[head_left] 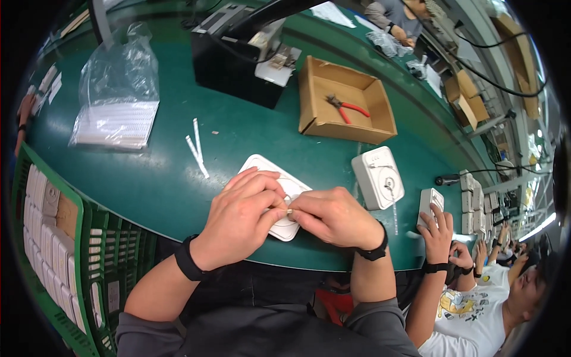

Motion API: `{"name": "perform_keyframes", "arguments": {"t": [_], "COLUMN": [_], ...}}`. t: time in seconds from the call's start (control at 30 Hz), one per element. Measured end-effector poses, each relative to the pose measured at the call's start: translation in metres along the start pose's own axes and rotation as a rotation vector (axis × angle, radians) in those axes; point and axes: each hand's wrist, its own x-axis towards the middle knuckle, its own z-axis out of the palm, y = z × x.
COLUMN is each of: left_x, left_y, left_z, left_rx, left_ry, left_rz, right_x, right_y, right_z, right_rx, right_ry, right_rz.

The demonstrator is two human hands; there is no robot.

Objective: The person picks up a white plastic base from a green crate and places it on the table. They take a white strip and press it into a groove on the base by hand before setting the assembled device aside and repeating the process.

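A white round-cornered case (pixel 256 162) lies on the green bench in front of me, mostly covered by my hands. Above its near half, my left hand (pixel 245 211) and my right hand (pixel 333 217) meet fingertip to fingertip. Both pinch a small pale piece (pixel 289 212) between thumb and forefinger; its kind is too small to make out. To the right stands another white case (pixel 369 178), with a thin cable and metal-ended plugs on its top. Two narrow white strips (pixel 195 156) lie on the bench to the left of my hands.
Ahead, a cardboard tray (pixel 315 122) holds red-handled cutters (pixel 348 108). A black machine (pixel 238 77) stands left of it. Farther left is a clear plastic bag (pixel 119 122) of white strips. Green crates (pixel 77 238) hold white cases. At right, a co-worker's hand (pixel 437 229) touches another case.
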Motion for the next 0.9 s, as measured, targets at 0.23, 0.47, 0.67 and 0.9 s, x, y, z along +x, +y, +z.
{"name": "perform_keyframes", "arguments": {"t": [0.23,0.47,0.67,0.9], "left_x": [-0.007,-0.036,-0.055,-0.068], "left_y": [0.0,-0.005,-0.007,-0.007], "left_z": [-0.018,-0.028,-0.019,-0.029], "left_rx": [-0.354,-0.242,-0.113,0.043], "left_ry": [0.135,0.328,0.164,0.164], "left_rz": [-0.242,-0.294,-0.347,-0.26], "right_x": [-0.003,-0.035,-0.081,-0.114], "right_y": [-0.027,-0.033,0.004,0.075], "right_z": [0.025,0.05,0.014,-0.029], "right_rx": [-0.208,-0.408,-0.677,-0.781], "right_ry": [0.391,0.339,0.494,0.5], "right_rz": [0.115,0.259,0.52,0.698]}}
